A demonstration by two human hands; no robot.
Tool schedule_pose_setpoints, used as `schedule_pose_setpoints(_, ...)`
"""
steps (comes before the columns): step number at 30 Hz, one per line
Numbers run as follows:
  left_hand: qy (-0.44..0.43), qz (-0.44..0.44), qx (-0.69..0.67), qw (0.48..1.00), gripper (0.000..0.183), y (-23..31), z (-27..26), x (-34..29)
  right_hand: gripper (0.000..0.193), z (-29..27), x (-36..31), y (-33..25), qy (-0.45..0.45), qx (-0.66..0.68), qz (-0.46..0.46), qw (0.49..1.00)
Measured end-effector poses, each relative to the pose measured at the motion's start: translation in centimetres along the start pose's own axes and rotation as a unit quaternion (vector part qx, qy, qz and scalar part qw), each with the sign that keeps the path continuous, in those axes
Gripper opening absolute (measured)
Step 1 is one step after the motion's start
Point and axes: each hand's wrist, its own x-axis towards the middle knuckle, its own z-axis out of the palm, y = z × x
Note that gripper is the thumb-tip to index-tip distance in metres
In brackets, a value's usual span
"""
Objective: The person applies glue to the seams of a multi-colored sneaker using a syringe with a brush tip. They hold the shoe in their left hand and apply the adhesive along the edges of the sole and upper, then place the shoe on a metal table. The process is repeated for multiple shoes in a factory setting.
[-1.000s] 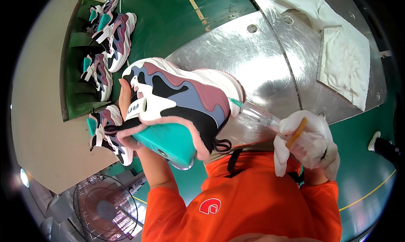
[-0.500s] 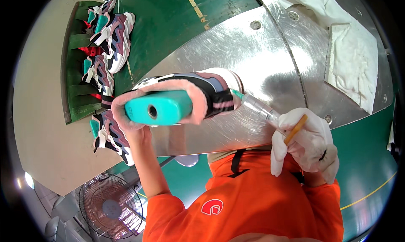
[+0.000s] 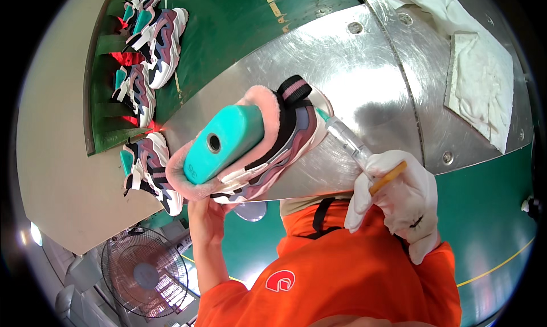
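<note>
Around you, matching shoes point(image 3: 168, 50) line the left along a green rack point(image 3: 107, 142), a rumpled white cloth point(image 3: 481, 87) lies far right on the scratched, shiny metal table point(image 3: 364, 70), and a wire-caged fan point(image 3: 145, 274) stands near left. Your bare left hand point(image 3: 206, 217) grips the tilted shoe point(image 3: 288, 150) over the table's left part, its fluffy pink collar around a smooth teal block point(image 3: 228, 134). Your gloved right hand point(image 3: 400, 198) clasps a clear syringe point(image 3: 346, 140), its green tip at the heel; contact can't be made out.
</note>
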Motion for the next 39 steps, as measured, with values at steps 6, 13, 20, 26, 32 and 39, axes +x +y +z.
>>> schedule_pose_setpoints(6,-0.052,-0.045,-0.04,0.997,0.054,-0.4,1.0,-2.6,0.09,0.2,0.0,0.0,0.011,-0.013,-0.003,1.0)
schedule_pose_setpoints(13,-0.061,-0.073,-0.054,0.994,0.054,-0.7,1.4,-3.9,0.108,0.8,0.8,-1.9,0.022,-0.051,0.114,0.992)
schedule_pose_setpoints(20,-0.103,-0.11,-0.065,0.986,0.056,-1.1,2.0,-6.0,0.089,2.1,0.2,-2.5,0.067,-0.043,0.142,0.987)
schedule_pose_setpoints(26,-0.166,-0.157,-0.094,0.969,0.055,-2.4,2.0,-7.1,0.079,4.6,0.6,-3.9,0.129,-0.1,0.187,0.969)
schedule_pose_setpoints(32,-0.205,-0.192,-0.1,0.955,0.062,-3.3,3.9,-7.7,0.083,5.6,0.3,-4.3,0.12,-0.149,0.181,0.965)
schedule_pose_setpoints(39,-0.238,-0.222,-0.102,0.94,0.056,-2.3,7.0,-8.3,0.088,6.4,-0.2,-4.0,0.124,-0.141,0.171,0.967)
